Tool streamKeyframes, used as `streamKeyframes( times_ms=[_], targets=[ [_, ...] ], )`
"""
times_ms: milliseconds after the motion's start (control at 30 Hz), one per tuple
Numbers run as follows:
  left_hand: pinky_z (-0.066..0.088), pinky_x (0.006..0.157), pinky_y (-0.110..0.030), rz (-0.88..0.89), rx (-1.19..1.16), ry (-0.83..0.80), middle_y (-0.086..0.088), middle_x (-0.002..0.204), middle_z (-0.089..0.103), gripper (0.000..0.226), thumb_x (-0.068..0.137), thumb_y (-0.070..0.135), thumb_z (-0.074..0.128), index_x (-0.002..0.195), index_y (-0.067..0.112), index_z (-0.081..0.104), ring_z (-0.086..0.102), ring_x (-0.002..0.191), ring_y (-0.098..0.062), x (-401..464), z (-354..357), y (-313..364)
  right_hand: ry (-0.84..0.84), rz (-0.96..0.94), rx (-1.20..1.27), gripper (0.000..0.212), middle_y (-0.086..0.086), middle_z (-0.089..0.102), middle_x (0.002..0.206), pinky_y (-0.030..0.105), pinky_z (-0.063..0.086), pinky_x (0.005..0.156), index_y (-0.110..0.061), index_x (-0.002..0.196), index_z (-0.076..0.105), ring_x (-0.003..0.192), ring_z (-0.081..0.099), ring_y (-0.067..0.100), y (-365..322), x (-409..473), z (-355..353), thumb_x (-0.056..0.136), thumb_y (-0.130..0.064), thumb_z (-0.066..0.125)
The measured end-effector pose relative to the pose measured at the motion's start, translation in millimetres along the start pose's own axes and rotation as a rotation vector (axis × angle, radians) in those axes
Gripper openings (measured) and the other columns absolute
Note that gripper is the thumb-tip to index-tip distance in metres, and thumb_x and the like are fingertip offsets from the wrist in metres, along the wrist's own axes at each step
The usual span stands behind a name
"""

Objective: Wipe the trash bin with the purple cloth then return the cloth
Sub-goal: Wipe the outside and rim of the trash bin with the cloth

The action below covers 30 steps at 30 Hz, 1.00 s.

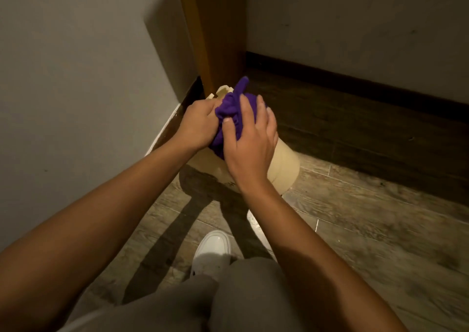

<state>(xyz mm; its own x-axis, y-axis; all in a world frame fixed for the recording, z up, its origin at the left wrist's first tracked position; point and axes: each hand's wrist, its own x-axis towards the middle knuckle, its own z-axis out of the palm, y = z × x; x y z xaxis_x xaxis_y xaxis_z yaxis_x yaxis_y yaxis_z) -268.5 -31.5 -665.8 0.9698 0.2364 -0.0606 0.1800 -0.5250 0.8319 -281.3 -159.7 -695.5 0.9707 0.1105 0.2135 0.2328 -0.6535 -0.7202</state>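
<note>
One beige trash bin (pixel 284 169) stands on the wooden floor (pixel 368 230) in the corner, and one bunched purple cloth (pixel 228 108) sits over its top, a tail poking toward 12 o'clock. Two hands meet there. The left hand (pixel 198 126), at 9 o'clock of the cloth, has its fingers curled shut into the folds. The right hand (pixel 251 144), at 4 o'clock, lies spread over it, thumb pressing the fabric. One white shoe (pixel 213 250) shows at 6 o'clock.

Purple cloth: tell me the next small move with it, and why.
Probably press the purple cloth down onto the trash bin and start wiping. Both the left hand and right hand hold it bunched just above the bin's top, and the bin's beige side below them is uncovered.
</note>
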Motion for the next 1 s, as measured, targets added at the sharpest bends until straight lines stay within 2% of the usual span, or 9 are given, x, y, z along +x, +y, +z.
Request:
streamKeyframes(
  times_ms=[100, 233, 367, 500, 667, 733, 833, 900, 1000],
  targets=[
    [0.044, 0.062, -0.036, 0.02, 0.073, 0.077, -0.006, 0.069, 0.064, 0.048, 0.107, 0.038, 0.039, 0.073, 0.013, 0.062, 0.058, 0.064, -0.02, -4.1, 6.0, -3.3, -0.024, -0.028, -0.039, 0.056, 0.011, 0.044, 0.162, 0.054, 0.029, 0.121, -0.024, 0.152, 0.049, 0.151, 0.034, 0.037, 11.8, 7.4, 9.9, 0.101, -0.047, 0.045],
    [0.036, 0.055, -0.03, 0.099, 0.211, 0.233, 0.006, 0.059, 0.05, 0.046, 0.109, 0.033, 0.035, 0.07, 0.017, 0.054, 0.048, 0.055, -0.008, -17.6, 10.8, -14.4, -0.051, 0.031, -0.04, 0.05, 0.007, 0.058, 0.147, 0.051, 0.046, 0.107, -0.025, 0.142, 0.056, 0.133, 0.053, 0.03, 30.2, 23.2, 11.1, 0.101, -0.051, 0.044],
    [0.032, 0.052, -0.01, 0.116, 0.198, 0.285, 0.015, 0.062, 0.048, 0.038, 0.109, 0.031, 0.039, 0.074, 0.023, 0.051, 0.05, 0.055, 0.002, -29.6, 11.1, -20.4, -0.039, 0.154, -0.007, 0.046, 0.0, 0.064, 0.135, 0.036, 0.047, 0.087, -0.029, 0.135, 0.06, 0.113, 0.061, 0.021, 63.7, 27.5, 5.9, 0.1, -0.053, 0.043],
    [0.031, 0.055, -0.019, 0.156, 0.225, 0.268, 0.018, 0.062, 0.046, 0.043, 0.108, 0.032, 0.041, 0.066, 0.036, 0.044, 0.046, 0.056, 0.0, -29.8, 8.0, -11.1, -0.046, 0.369, 0.03, 0.035, -0.001, 0.066, 0.121, 0.023, 0.034, 0.066, -0.027, 0.127, 0.063, 0.091, 0.058, 0.014, 113.3, 24.6, -0.1, 0.104, -0.046, 0.046],
    [0.031, 0.057, -0.02, 0.218, 0.253, 0.244, 0.014, 0.061, 0.046, 0.035, 0.107, 0.029, 0.045, 0.074, 0.021, 0.054, 0.045, 0.057, 0.001, -27.5, 8.1, -10.8, -0.038, 0.709, 0.21, 0.034, -0.004, 0.062, 0.109, 0.037, 0.042, 0.088, -0.025, 0.137, 0.059, 0.113, 0.064, 0.028, 164.2, -2.7, -9.0, 0.108, -0.04, 0.047],
    [0.031, 0.057, -0.018, 0.215, 0.26, 0.239, 0.014, 0.062, 0.047, 0.035, 0.107, 0.03, 0.045, 0.075, 0.021, 0.055, 0.046, 0.057, 0.001, -27.3, 9.6, -11.3, 0.042, 0.74, 0.308, 0.039, -0.004, 0.062, 0.122, 0.039, 0.044, 0.095, -0.026, 0.144, 0.053, 0.121, 0.061, 0.027, 157.7, -15.7, -3.6, 0.107, -0.039, 0.049],
    [0.029, 0.053, -0.009, 0.148, 0.262, 0.262, 0.016, 0.062, 0.047, 0.038, 0.108, 0.034, 0.042, 0.073, 0.024, 0.053, 0.05, 0.056, 0.002, -26.8, 3.8, -13.9, 0.138, 0.634, 0.27, 0.047, 0.002, 0.048, 0.155, 0.036, 0.042, 0.097, -0.024, 0.152, 0.046, 0.134, 0.051, 0.024, 132.1, -32.4, 7.4, 0.107, -0.035, 0.051],
    [0.033, 0.053, -0.008, 0.143, 0.257, 0.258, 0.014, 0.062, 0.048, 0.04, 0.108, 0.035, 0.042, 0.071, 0.026, 0.052, 0.052, 0.06, 0.007, -23.7, 0.0, -11.1, 0.14, 0.531, 0.272, 0.048, 0.005, 0.038, 0.163, 0.041, 0.043, 0.106, -0.021, 0.154, 0.043, 0.144, 0.042, 0.025, 113.4, -39.9, 11.1, 0.107, -0.029, 0.051],
    [0.037, 0.058, -0.022, 0.196, 0.274, 0.189, -0.002, 0.066, 0.059, 0.043, 0.108, 0.034, 0.041, 0.073, 0.018, 0.06, 0.053, 0.061, -0.005, -16.8, 4.2, 0.9, 0.119, 0.393, 0.319, 0.049, 0.009, 0.039, 0.164, 0.046, 0.035, 0.119, -0.014, 0.154, 0.044, 0.151, 0.035, 0.026, 83.4, -42.9, 12.0, 0.106, -0.017, 0.052]
  ],
)
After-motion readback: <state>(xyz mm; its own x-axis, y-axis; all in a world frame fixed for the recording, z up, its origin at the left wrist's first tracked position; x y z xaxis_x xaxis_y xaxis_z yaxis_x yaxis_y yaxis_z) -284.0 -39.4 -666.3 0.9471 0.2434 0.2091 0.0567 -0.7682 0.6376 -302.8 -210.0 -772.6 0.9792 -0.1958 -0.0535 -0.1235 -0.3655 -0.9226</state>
